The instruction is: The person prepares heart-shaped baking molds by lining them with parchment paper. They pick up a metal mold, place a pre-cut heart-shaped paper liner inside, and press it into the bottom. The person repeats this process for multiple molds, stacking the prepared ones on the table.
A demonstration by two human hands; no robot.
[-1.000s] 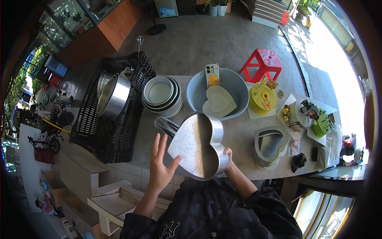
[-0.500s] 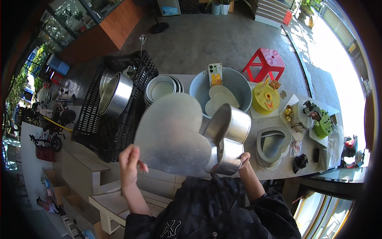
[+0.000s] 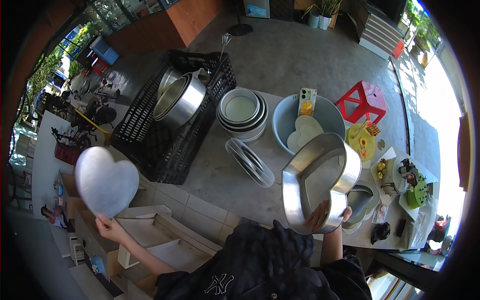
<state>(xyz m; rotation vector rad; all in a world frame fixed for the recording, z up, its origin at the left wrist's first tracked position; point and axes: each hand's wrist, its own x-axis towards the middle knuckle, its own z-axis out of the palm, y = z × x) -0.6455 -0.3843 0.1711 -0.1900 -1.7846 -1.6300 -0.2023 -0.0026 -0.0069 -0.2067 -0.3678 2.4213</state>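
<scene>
Far out to the left, my left hand (image 3: 111, 229) pinches the lower tip of a flat heart-shaped metal plate (image 3: 106, 181) held up off the table. My right hand (image 3: 318, 216) grips the near wall of a heart-shaped cake ring (image 3: 345, 182), fingers inside and thumb outside. No base shows in this ring; its opening is tilted up over the table. Behind it is a blue-grey basin (image 3: 285, 117) with white heart-shaped pieces (image 3: 306, 130) in it. Another heart-shaped tin (image 3: 375, 192) lies just right of the ring, partly hidden by it.
A black plastic crate (image 3: 170, 162) at left holds round metal tins (image 3: 192, 102) and a whisk (image 3: 226, 40). Nested round tins (image 3: 243, 134) and leaning thin pieces (image 3: 248, 162) stand mid-table. A phone (image 3: 307, 102) rests at the basin. Decorated cakes (image 3: 416, 192) stand right; a red stool (image 3: 362, 100) is beyond.
My left hand has swung the heart plate away to the left, clear of the ring it overlapped. The ring has moved right and tilted, showing its open middle. My view has shifted left.
</scene>
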